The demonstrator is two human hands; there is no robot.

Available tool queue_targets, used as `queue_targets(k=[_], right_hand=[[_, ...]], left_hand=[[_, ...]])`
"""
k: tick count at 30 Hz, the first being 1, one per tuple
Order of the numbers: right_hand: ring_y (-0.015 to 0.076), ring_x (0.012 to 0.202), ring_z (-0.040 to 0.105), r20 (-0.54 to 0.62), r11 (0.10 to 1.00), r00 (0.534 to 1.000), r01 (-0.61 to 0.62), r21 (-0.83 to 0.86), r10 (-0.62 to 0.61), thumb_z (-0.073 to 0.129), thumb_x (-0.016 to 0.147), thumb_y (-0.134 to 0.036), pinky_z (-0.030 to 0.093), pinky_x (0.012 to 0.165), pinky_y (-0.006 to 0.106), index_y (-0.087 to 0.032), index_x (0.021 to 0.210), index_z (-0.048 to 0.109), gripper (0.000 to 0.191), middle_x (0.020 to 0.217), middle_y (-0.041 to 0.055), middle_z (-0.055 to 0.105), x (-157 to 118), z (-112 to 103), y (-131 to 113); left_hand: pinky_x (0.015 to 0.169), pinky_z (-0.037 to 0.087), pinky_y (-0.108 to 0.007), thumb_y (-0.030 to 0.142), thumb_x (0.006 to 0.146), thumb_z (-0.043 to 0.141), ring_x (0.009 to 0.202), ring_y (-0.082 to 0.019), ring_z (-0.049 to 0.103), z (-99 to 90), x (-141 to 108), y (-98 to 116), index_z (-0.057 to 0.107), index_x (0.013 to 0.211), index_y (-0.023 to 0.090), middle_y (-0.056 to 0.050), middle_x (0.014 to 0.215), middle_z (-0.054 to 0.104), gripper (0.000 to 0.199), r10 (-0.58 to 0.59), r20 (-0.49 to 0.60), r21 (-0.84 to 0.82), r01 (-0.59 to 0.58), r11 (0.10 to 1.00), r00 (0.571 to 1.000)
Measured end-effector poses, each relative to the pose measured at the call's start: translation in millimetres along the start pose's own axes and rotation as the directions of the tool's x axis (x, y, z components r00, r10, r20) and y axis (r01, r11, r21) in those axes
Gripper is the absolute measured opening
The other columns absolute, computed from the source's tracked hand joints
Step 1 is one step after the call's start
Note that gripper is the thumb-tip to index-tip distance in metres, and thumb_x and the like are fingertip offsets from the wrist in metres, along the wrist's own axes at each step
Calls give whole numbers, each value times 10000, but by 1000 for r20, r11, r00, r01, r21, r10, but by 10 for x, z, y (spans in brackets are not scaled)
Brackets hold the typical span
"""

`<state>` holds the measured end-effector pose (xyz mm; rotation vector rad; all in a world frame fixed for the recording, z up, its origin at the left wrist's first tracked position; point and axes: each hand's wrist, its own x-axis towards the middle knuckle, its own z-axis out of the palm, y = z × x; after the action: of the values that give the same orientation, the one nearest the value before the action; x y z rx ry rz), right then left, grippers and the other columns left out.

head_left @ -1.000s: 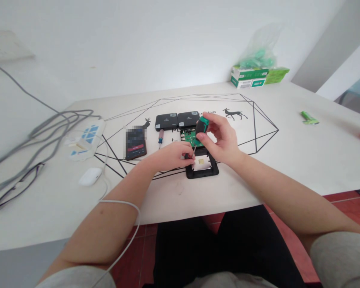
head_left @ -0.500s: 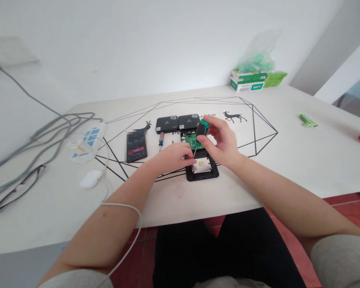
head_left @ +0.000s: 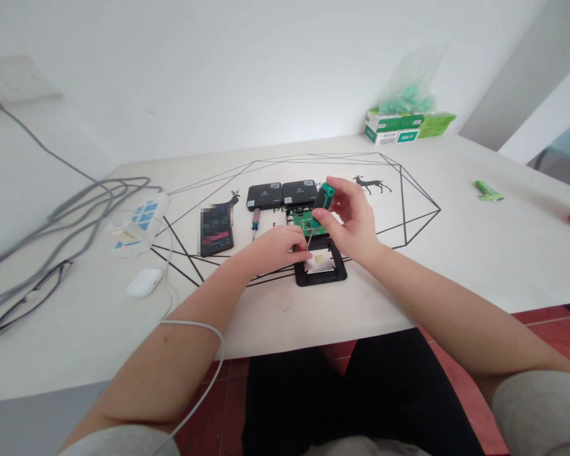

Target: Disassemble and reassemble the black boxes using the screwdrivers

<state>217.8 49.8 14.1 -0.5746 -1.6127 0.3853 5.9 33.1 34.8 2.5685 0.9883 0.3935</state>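
Note:
My right hand (head_left: 354, 218) is closed around the green-and-black handle of a screwdriver (head_left: 323, 197), whose thin shaft slants down to the left. At the shaft's lower end my left hand (head_left: 285, 246) has its thumb and fingertips pinched together. What lies between those fingers, if anything, is too small to make out. Below them a black plastic casing half (head_left: 320, 280), with a metal plate and a small yellowish pad inside, rests on the table. Just behind it lies a green circuit board (head_left: 304, 221), partly covered by the right hand.
Two black boxes (head_left: 265, 196) sit side by side behind the board. A second screwdriver (head_left: 255, 220) and a phone (head_left: 216, 228) lie to the left. Farther left are a white earbud case (head_left: 145, 282), a power strip (head_left: 142, 225) and glasses (head_left: 26, 301). A white cable crosses my left forearm.
The right hand and its screwdriver have risen slightly, and the handle leans a little more to the right. My left hand is in nearly the same place.

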Motion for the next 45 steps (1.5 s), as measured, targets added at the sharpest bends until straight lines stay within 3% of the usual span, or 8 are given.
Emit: queue_targets(k=[8, 13, 17, 21, 29, 36, 45], right_hand=[[171, 784, 614, -1, 999, 999, -48, 9, 48, 689, 965, -596, 629, 638, 328, -326, 1376, 462, 542, 1047, 38, 582, 37, 26, 111], [158, 778, 589, 9, 999, 999, -38, 17, 38, 740, 922, -610, 619, 640, 329, -322, 1332, 466, 571, 1077, 30, 563, 37, 16, 84], [163, 824, 622, 138, 997, 990, -4, 78, -7, 696, 963, -559, 652, 707, 362, -322, 1381, 478, 528, 1184, 58, 581, 26, -8, -14], [176, 853, 662, 248, 992, 969, -23, 122, -8, 568, 1042, -452, 682, 748, 375, -313, 1489, 436, 486, 1112, 57, 609, 9, -22, -71], [192, 866, 720, 245, 995, 966, 57, 85, -76, 592, 1042, -383, 694, 728, 375, -325, 1517, 453, 499, 1152, 69, 652, -30, -1, -45], [206, 876, 695, 254, 992, 959, 118, 33, -123, 590, 1048, -381, 679, 735, 393, -363, 1542, 461, 511, 1185, 75, 665, -3, -20, -69], [193, 805, 652, 274, 985, 947, 171, 25, -171, 597, 1045, -373, 654, 715, 390, -369, 1546, 467, 517, 1154, 74, 668, 6, 3, -52]], left_hand=[[786, 489, -319, 359, 983, 665, 824, -188, 633, 35, 3, -27, 638, 788, 205, -21, 865, 664, 250, 1, -8, -20, -2, 1000, 1000], [793, 487, -320, 346, 988, 666, 828, -191, 633, 48, 8, -32, 637, 789, 203, -19, 862, 650, 247, -7, 20, -32, 7, 999, 1000], [785, 491, -310, 331, 985, 681, 824, -188, 634, 30, 1, -3, 654, 784, 198, -17, 878, 648, 243, -23, 58, -58, 26, 998, 998], [810, 503, -303, 297, 972, 705, 854, -185, 646, 5, -1, 23, 709, 803, 195, -24, 917, 657, 197, -25, 100, -98, 35, 995, 995], [839, 513, -301, 296, 875, 815, 922, -193, 658, -37, -16, 21, 796, 846, 223, -17, 977, 676, 81, -64, 136, -114, 79, 990, 989], [826, 523, -281, 176, 896, 704, 884, -169, 659, -66, -34, 37, 792, 886, 213, -24, 989, 701, 96, -47, 139, -93, 61, 994, 989], [812, 542, -281, 121, 856, 726, 829, -151, 661, -55, -54, 50, 820, 873, 213, -29, 1055, 716, 133, -53, 77, -44, 56, 997, 996]])
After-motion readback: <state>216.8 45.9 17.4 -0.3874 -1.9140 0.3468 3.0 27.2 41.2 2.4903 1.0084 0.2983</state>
